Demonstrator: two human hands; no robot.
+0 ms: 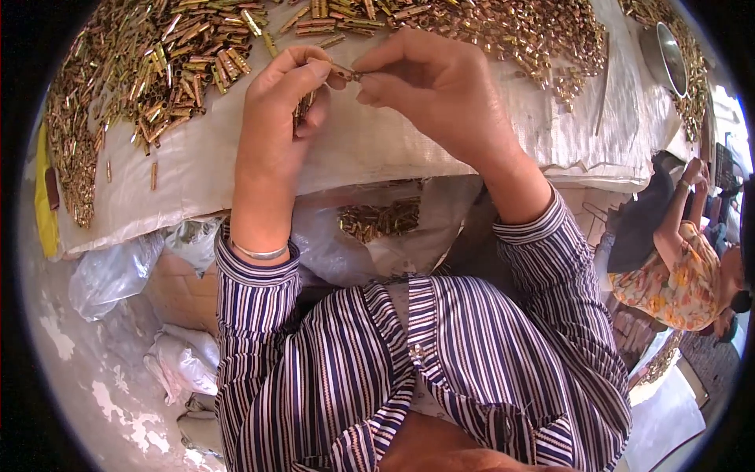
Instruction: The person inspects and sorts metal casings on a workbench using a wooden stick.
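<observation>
Over the near edge of the white-sheeted table [370, 153], my two hands meet at the fingertips. My left hand [271, 102] is closed, its curled fingers wrapped around several gold-coloured metal pieces [303, 107], while its thumb and forefinger pinch at a small part. Thumb and forefinger of my right hand [444, 90] are pressed together on a tiny gold-coloured metal part [353, 76] between the hands. Its exact shape is too small to make out. Beyond my left hand lies a heap of gold-coloured slotted metal sleeves [185, 71].
Small gold-coloured metal parts [543, 47] are piled at the far right, beside a thin rod [603, 86]. A metal bowl [665, 59] stands farther right. Below the table edge are clear plastic bags [122, 271] and more metal pieces [381, 219]. Another person in a flowered top [668, 283] sits at right.
</observation>
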